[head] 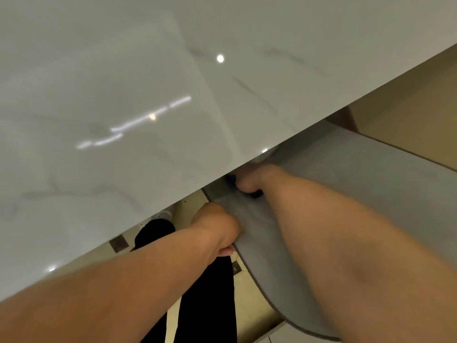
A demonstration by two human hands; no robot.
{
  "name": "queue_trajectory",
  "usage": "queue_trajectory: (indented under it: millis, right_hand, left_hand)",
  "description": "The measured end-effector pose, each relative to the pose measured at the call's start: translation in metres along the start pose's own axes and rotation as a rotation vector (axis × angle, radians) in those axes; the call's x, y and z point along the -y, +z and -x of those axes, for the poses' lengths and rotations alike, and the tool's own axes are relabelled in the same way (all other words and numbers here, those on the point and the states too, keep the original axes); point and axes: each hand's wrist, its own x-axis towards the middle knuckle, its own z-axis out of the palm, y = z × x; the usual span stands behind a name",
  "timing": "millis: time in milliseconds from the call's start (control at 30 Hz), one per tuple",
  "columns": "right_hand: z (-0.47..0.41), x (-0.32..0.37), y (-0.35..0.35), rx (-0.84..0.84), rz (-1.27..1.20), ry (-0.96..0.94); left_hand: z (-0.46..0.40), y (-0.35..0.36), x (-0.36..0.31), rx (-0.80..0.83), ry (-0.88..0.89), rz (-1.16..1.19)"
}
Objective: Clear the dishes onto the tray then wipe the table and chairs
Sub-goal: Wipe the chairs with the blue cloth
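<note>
The grey chair seat (346, 184) sits tucked just under the bench (123, 107) edge. The left hand (217, 229) curls over its front rim, a closed grip; the right hand (249, 180) presses something dark blue, likely a cloth, its grip unclear. The seat looks padded, soft-faced and fairly heavy; the rim is the best hold.

Dining area, perhaps of a home or an eating place, glossy white marble-look table (123, 95), grey padded chair seat (358, 174) beside it, beige tiled floor (249, 293)
</note>
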Motion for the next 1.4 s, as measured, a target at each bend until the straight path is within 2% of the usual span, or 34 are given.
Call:
queue_trajectory:
  millis: [67, 133, 300, 333, 433, 500, 533, 567, 600, 633, 667, 700, 767, 800, 833, 867, 900, 967, 1000, 1067, 1133, 1167, 1233, 1267, 1300, 1333, 1400]
  right_hand:
    - [0.007, 0.019, -0.01, 0.007, 0.025, -0.105]
    - [0.002, 0.002, -0.021, -0.056, 0.024, -0.059]
    - [-0.024, -0.074, -0.018, -0.386, 0.011, 0.482]
    - [-0.036, -0.074, -0.013, -0.404, 0.006, 0.498]
    - [-0.051, -0.044, -0.003, -0.279, -0.026, 0.191]
    - [-0.044, -0.022, -0.001, -0.14, -0.098, 0.068]
    - [-0.037, -0.016, -0.007, -0.072, -0.181, -0.017]
    - [-0.025, -0.014, -0.013, -0.027, -0.311, -0.018]
    - [-0.017, -0.015, -0.018, 0.041, -0.57, -0.033]
    - [-0.009, -0.017, -0.021, 0.046, -0.676, -0.028]
    - [-0.026, -0.021, -0.024, -0.059, -0.71, -0.038]
    - [-0.09, -0.04, -0.015, -0.107, -0.477, -0.018]
    - [-0.232, -0.082, 0.021, -0.16, -0.388, 0.034]
    - [-0.23, -0.07, 0.017, -0.127, -0.406, 0.197]
    - [-0.22, -0.074, 0.019, -0.143, -0.454, 0.151]
    - [-0.214, -0.066, 0.024, -0.162, -0.31, 0.217]
    - [-0.206, -0.058, 0.035, -0.181, -0.268, 0.146]
    - [-0.069, -0.003, 0.005, -0.145, -0.142, 0.013]
    - [-0.072, 0.006, 0.004, -0.141, -0.173, -0.078]
    - [-0.052, 0.008, 0.001, -0.117, -0.375, -0.108]
    - [-0.053, -0.01, -0.001, -0.275, -0.412, -0.042]
    - [-0.052, -0.017, -0.003, -0.322, -0.387, 0.042]
    - [-0.062, -0.035, 0.0, -0.556, -0.293, 0.286]
    - [-0.059, -0.035, 0.004, -0.509, -0.199, 0.402]
    - [-0.067, -0.03, 0.005, -0.39, -0.104, 0.397]
    - [-0.062, -0.021, 0.004, -0.264, -0.02, 0.281]
    - [-0.053, 0.003, 0.006, -0.154, 0.134, 0.02]
  left_hand:
    - [0.0, 0.002, 0.001, -0.001, 0.019, -0.039]
    - [0.001, 0.002, -0.001, -0.007, 0.035, -0.036]
    - [0.006, -0.005, -0.008, 0.021, 0.008, 0.038]
    - [0.005, -0.005, -0.008, 0.031, 0.018, 0.038]
    - [0.003, 0.0, -0.007, 0.02, 0.023, 0.015]
    - [0.004, 0.004, -0.007, 0.018, 0.009, -0.007]
    - [0.003, 0.003, -0.007, 0.016, 0.008, 0.0]
    - [0.003, 0.002, -0.008, 0.012, 0.014, 0.01]
    - [0.003, 0.001, -0.009, 0.006, 0.024, 0.02]
    - [0.003, 0.0, -0.01, 0.001, 0.036, 0.024]
    - [0.003, -0.001, -0.01, 0.002, 0.048, 0.026]
    - [0.003, -0.001, -0.011, 0.004, 0.056, 0.031]
    - [0.003, -0.001, -0.011, 0.014, 0.061, 0.031]
    - [0.001, -0.001, -0.01, 0.012, 0.062, 0.026]
    - [-0.001, 0.0, -0.009, 0.009, 0.064, 0.019]
    - [-0.002, 0.001, -0.01, 0.004, 0.066, 0.013]
    - [-0.003, 0.002, -0.008, 0.004, 0.066, -0.005]
    - [-0.002, 0.007, -0.004, 0.016, 0.056, -0.045]
    - [-0.001, 0.008, -0.001, 0.024, 0.058, -0.044]
    - [0.002, 0.009, 0.002, 0.038, 0.073, -0.006]
    - [0.002, 0.006, 0.003, 0.053, 0.073, 0.039]
    - [0.001, 0.003, 0.003, 0.06, 0.079, 0.05]
    - [0.0, 0.002, 0.002, 0.073, 0.09, 0.054]
    - [-0.001, 0.002, 0.003, 0.076, 0.095, 0.053]
    - [-0.005, 0.003, 0.003, 0.078, 0.101, 0.043]
    - [-0.008, 0.004, 0.004, 0.073, 0.102, 0.029]
    - [-0.015, 0.006, 0.008, 0.058, 0.102, 0.01]
